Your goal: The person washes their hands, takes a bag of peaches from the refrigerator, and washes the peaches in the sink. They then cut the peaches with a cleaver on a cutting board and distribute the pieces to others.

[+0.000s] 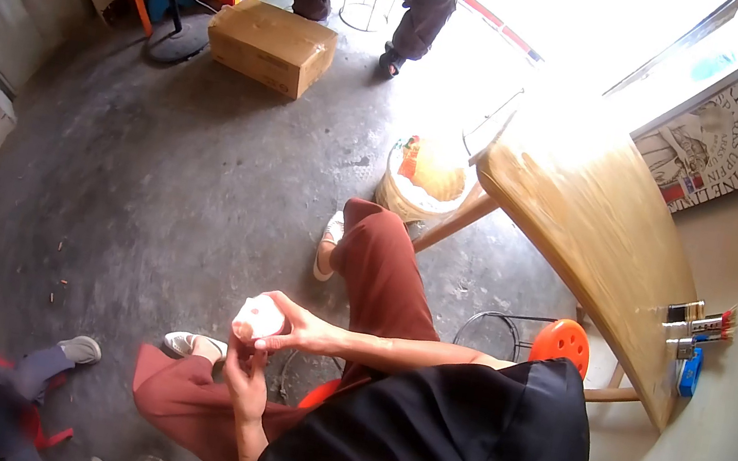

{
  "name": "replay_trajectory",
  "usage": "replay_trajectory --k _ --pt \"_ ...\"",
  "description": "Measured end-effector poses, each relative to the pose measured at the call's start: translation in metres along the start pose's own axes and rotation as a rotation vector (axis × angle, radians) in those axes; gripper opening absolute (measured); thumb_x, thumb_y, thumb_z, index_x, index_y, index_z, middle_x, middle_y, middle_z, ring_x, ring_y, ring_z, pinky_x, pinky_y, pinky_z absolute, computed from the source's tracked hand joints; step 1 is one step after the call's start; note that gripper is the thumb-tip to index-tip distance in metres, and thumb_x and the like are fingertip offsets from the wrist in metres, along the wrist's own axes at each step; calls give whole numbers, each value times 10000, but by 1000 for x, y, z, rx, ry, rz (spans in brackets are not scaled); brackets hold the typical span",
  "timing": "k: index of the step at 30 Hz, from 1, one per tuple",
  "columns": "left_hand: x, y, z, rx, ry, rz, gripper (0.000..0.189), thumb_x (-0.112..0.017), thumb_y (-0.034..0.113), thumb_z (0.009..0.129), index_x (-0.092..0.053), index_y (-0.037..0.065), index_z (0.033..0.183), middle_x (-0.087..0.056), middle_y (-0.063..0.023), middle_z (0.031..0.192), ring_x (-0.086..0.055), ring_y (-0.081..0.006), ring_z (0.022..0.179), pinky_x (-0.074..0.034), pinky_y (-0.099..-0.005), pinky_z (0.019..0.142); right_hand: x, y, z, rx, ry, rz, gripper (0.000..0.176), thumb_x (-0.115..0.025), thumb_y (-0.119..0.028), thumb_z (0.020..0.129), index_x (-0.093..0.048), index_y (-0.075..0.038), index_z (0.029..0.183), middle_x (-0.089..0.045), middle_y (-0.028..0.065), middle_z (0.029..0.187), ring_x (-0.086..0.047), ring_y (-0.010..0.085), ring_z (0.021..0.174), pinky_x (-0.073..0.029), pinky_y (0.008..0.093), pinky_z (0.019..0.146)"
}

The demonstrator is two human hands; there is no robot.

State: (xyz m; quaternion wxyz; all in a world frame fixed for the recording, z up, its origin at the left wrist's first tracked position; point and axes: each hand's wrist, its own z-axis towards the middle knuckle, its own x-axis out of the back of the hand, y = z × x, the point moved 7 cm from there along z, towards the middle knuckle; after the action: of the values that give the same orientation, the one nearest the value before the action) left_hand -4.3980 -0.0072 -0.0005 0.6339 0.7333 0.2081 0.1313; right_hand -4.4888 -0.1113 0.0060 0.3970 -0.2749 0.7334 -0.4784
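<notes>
Head view leaves the small pale lump [259, 317] hard to name: whitish-pink, rounded, half covered by fingers, held over the lap at about 7 o'clock. The right hand [297, 331] has its grip closed round the lump's side. The left hand [244, 377] pinches it from beneath, grip closed too. Near 12 o'clock, glare washes out a sack [392, 197] beside the bench [586, 229]; its fill looks white and yellow. A cardboard box [271, 45] at 11 o'clock sits shut, contents unseen.
</notes>
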Motion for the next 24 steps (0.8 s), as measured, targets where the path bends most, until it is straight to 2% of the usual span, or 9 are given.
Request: replay_trajectory --k 3,7,9,13,16,19,21,23,24 --pt "5 -11 12 41 23 -10 515 -589 173 941 -391 -36 1368 -596 -47 979 -549 -99 782 -448 -228 668 2 4 10 -82 8 59 762 -787 -306 776 -329 -24 1316 -477 93 1189 -463 168 1153 -444 312 940" --pt "7 -7 26 84 25 -22 509 -580 172 946 -389 -38 1368 -590 -47 1004 -538 -99 796 -440 -228 665 7 2 25 -67 18 8 775 -785 -324 776 -321 -25 1320 -477 98 1199 -461 171 1158 -413 323 972" --pt "12 -13 30 67 55 14 507 -567 172 952 -379 -33 1376 -580 -61 1072 -547 -105 856 -441 -230 678 8 0 29 -29 31 -26 775 -782 -348 775 -329 -29 1316 -477 99 1208 -458 174 1161 -391 329 988" --pt "13 -9 38 21 51 20 509 -557 171 956 -366 -26 1385 -565 -75 1137 -552 -113 904 -443 -230 692 8 0 39 41 73 -43 774 -780 -366 772 -338 -32 1312 -477 98 1205 -458 170 1154 -402 326 971" --pt "14 -4 42 31 83 45 503 -552 151 955 -362 -15 1389 -562 -84 1164 -561 -123 915 -449 -231 705 10 2 43 -12 102 -28 769 -773 -390 774 -350 -32 1306 -479 95 1199 -470 167 1135 -417 319 943" --pt "15 -4 40 11 82 9 506 -574 153 942 -378 -10 1378 -571 -81 1138 -566 -124 896 -451 -233 697 9 0 44 -60 95 -8 819 -787 -400 753 -347 15 1305 -508 117 1166 -488 180 1125 -421 328 946" --pt "16 5 39 -8 47 -68 502 -585 168 935 -396 -6 1367 -578 -79 1115 -568 -126 881 -450 -233 695 9 6 44 -55 52 198 707 -748 -393 792 -393 -21 1278 -539 97 1134 -535 160 1047 -453 336 896" --pt "14 20 41 -18 -27 -311 456 -586 225 928 -469 5 1310 -602 -64 1041 -574 -134 848 -447 -240 690 3 -5 41 -84 -69 608 611 -700 -384 831 -420 -61 1267 -564 73 1103 -565 150 972 -475 341 840" --pt "18 14 42 54 -22 -525 418 -572 247 935 -499 10 1272 -610 -63 1026 -575 -135 836 -449 -246 685 -1 -6 41 -90 -255 814 558 -664 -377 855 -431 -81 1267 -573 58 1092 -576 156 949 -479 348 826"
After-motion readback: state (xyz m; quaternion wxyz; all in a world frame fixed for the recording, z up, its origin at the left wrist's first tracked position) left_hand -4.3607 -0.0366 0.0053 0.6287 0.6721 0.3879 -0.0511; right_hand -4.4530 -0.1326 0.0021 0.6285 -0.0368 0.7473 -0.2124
